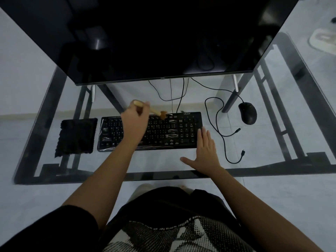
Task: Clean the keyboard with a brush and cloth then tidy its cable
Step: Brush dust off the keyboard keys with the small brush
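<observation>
A black keyboard (163,131) lies on the glass desk (272,124) in front of the monitor. My left hand (133,122) grips a wooden-handled brush (156,112) whose brown bristles touch the keyboard's top key row near the middle. My right hand (205,151) lies flat with straight fingers, fingertips on the keyboard's right end, palm on the glass. A black cloth (76,136) rests just left of the keyboard. A loose black cable (221,131) curls on the glass to the right of the keyboard, its plug end free.
A large dark monitor (154,39) stands at the back, thin cables hanging under it. A black mouse (248,112) sits at the right rear. The desk's front edge runs just below my right wrist.
</observation>
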